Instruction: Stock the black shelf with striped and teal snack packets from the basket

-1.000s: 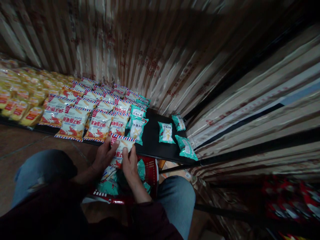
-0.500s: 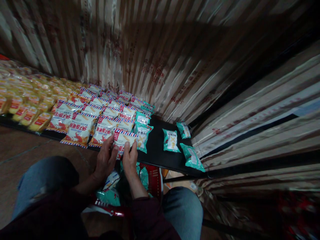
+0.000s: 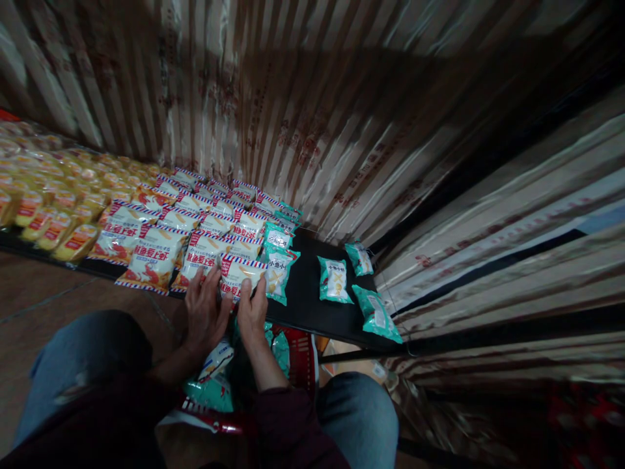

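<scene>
A white snack bag (image 3: 238, 269) with a red-and-blue striped edge stands at the front of the black shelf (image 3: 305, 286). My right hand (image 3: 252, 316) grips its lower right part, thumb on the face and fingers at the side. My left hand (image 3: 206, 316) is spread at its left, fingertips against the neighbouring striped bag (image 3: 201, 251) and the thumb side near the front bag. Striped bags of the same kind stand in rows behind and to the left. Just right of them is a column of teal snack bags (image 3: 278, 268).
Separate teal bags (image 3: 336, 279) lie farther right on the shelf. Yellow packaged snacks (image 3: 75, 241) fill its left end. Below my hands, between my knees, a red basket (image 3: 303, 358) holds more bags. Corrugated wrapped stacks (image 3: 303, 137) rise behind; a dark metal bar (image 3: 488, 329) runs at right.
My left hand's fingers have spread leftward onto the neighbouring striped bag. My right hand stays at the front bag, which has barely shifted. The view has tilted slightly.
</scene>
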A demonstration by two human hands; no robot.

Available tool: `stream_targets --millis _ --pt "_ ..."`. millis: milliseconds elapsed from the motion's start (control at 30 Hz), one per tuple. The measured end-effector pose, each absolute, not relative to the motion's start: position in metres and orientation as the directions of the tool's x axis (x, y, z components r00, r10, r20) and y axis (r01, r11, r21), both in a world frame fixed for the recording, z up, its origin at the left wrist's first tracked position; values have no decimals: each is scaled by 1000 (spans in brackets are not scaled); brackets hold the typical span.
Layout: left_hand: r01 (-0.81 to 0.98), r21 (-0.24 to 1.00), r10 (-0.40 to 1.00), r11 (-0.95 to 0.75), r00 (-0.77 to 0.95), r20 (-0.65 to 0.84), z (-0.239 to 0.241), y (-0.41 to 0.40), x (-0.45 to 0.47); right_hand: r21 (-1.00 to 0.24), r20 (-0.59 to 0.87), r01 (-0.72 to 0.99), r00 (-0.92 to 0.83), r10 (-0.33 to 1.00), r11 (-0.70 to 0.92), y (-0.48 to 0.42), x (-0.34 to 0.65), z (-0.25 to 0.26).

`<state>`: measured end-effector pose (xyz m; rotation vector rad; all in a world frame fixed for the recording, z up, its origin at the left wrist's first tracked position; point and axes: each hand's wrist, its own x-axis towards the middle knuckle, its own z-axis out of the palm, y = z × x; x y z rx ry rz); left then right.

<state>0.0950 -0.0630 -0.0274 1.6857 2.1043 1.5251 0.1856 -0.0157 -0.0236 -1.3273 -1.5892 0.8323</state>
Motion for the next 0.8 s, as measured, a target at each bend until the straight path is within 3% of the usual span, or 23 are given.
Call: stream_targets --millis 800 --pt "853 518 651 -66 -356 670 -40 -53 85 -889 326 361 69 943 281 -6 165 -32"
